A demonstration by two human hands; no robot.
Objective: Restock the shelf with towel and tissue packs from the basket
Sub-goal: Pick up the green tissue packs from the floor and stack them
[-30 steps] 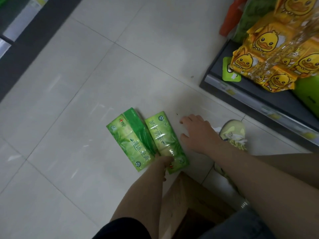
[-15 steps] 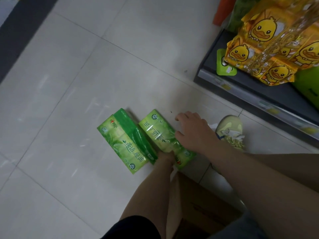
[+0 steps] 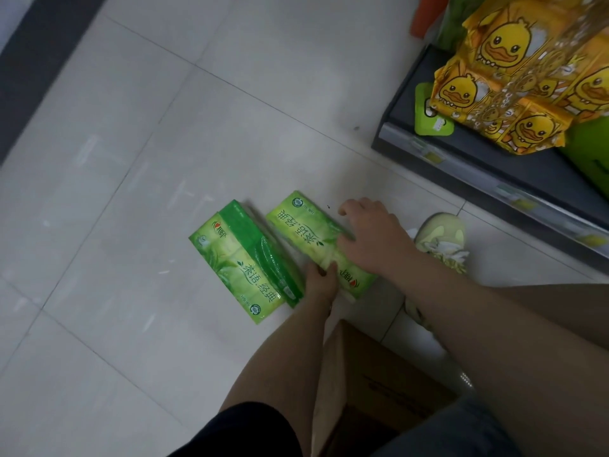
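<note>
Head view: two green, plastic-wrapped rectangular packs with printed lettering lie flat on the pale glossy tiled floor (image 3: 164, 127), side by side, angled the same way, with a narrow gap between them. The left tissue pack (image 3: 239, 262) has a darker green strip along its right edge and no hand on it. The right tissue pack (image 3: 304, 230) is held by both hands. The left hand (image 3: 318, 280) comes from below, with thumb and fingers pinching the pack's near end on the side facing the gap. The right hand (image 3: 374, 240) lies on top of the pack's right half, palm down, thumb on the top face and fingers bent over the far long edge. Neither pack is on the shelf. The dark grey metal bottom shelf (image 3: 478, 153) is at upper right, well apart from the packs. It carries yellow duck-print plastic packs (image 3: 527, 80) and a small green tag (image 3: 430, 118) at its front corner. A pale green sneaker (image 3: 443, 237) stands just beside the right hand. A brown cardboard box (image 3: 379, 384) sits at bottom centre between the forearms; its contents cannot be seen.
</note>
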